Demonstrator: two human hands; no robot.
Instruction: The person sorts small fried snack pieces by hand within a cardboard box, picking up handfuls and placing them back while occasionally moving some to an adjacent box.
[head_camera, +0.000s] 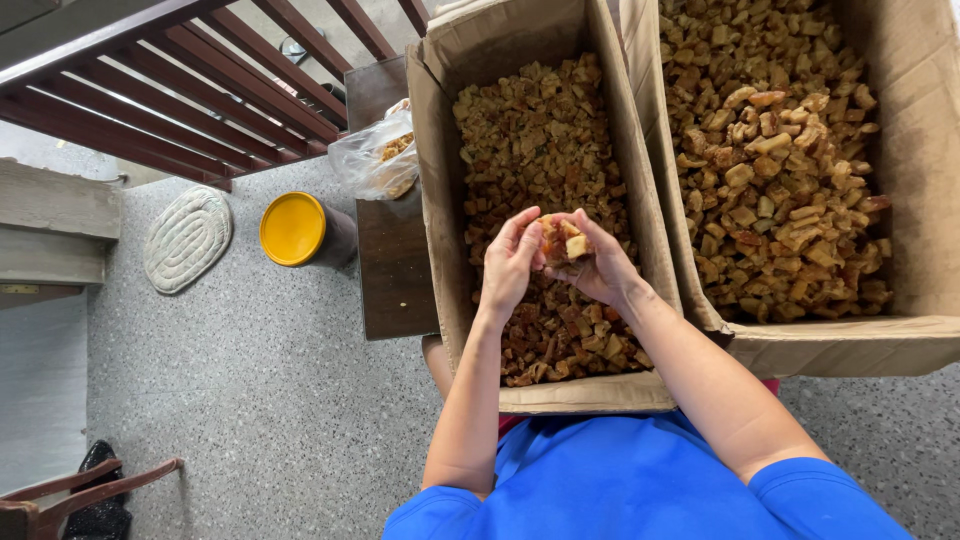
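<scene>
Both my hands cupped around a few brown chunks above the near box.
My left hand (510, 262) and right hand (600, 262) close on the chunks (562, 240); the near box (436, 200) and the far box (915, 150) both sit heaped.

Speckled grey floor (270, 400), left of the grip: yellow-lidded container (293, 229), oval woven mat (187, 239), dark wooden table (395, 260) bearing plastic bag (378, 155).

A home porch or yard used for small-scale food sorting — a speckled terrazzo floor (270, 400), dark red wooden railing (200, 80), an oval doormat (187, 238), and two big cardboard boxes (440, 200) heaped with brown chopped pieces (770, 150) — nothing industrial.
</scene>
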